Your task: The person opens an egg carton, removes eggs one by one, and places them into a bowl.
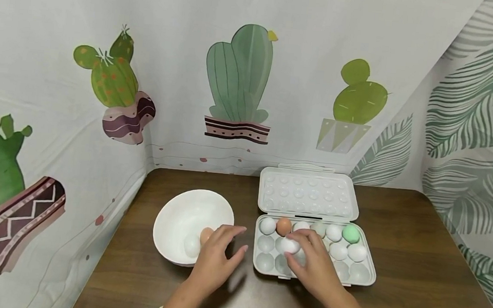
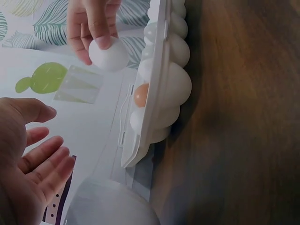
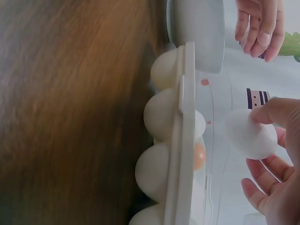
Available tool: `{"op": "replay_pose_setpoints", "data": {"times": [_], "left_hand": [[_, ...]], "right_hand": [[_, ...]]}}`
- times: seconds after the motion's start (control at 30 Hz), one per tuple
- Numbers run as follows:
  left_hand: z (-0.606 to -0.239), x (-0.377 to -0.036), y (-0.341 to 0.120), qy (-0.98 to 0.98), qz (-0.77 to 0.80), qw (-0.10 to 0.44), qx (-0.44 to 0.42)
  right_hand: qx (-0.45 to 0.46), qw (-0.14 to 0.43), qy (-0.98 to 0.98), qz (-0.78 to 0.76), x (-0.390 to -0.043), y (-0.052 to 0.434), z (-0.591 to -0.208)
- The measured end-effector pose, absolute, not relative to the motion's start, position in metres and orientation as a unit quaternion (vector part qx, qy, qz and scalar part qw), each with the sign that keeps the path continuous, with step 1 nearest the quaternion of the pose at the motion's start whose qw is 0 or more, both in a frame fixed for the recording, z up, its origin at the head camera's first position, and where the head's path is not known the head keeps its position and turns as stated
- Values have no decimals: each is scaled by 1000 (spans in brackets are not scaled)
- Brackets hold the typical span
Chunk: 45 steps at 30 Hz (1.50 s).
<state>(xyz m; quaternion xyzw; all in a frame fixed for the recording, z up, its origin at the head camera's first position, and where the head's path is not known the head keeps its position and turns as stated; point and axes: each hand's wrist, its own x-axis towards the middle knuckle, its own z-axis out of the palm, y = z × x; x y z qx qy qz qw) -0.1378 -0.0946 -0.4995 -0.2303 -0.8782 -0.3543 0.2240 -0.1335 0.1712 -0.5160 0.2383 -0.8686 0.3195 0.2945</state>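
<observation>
The right hand (image 1: 313, 262) is pinching a white egg (image 1: 290, 246) over the egg tray (image 1: 369, 277), the left hand (image 1: 215, 256) is hovering spread by the bowl (image 1: 170, 216) already holding two eggs, and several are waiting.

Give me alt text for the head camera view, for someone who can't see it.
A person's right hand holds a white egg above an open egg tray holding white, brown and green eggs. Their left hand rests open beside a white bowl containing two eggs, on a dark wooden table.
</observation>
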Motion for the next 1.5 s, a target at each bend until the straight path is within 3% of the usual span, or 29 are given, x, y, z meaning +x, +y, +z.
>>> {"op": "replay_pose_setpoints", "data": {"times": [0.9,1.5], "left_hand": [[-519,-123,-74,-856,-375,183,-306],[-525,-122,-67,-852,-393,161,-307]], "right_hand": [[248,251,-862,363,-122,152,-517],[262,242,-848,391,-118,144,-518]]}}
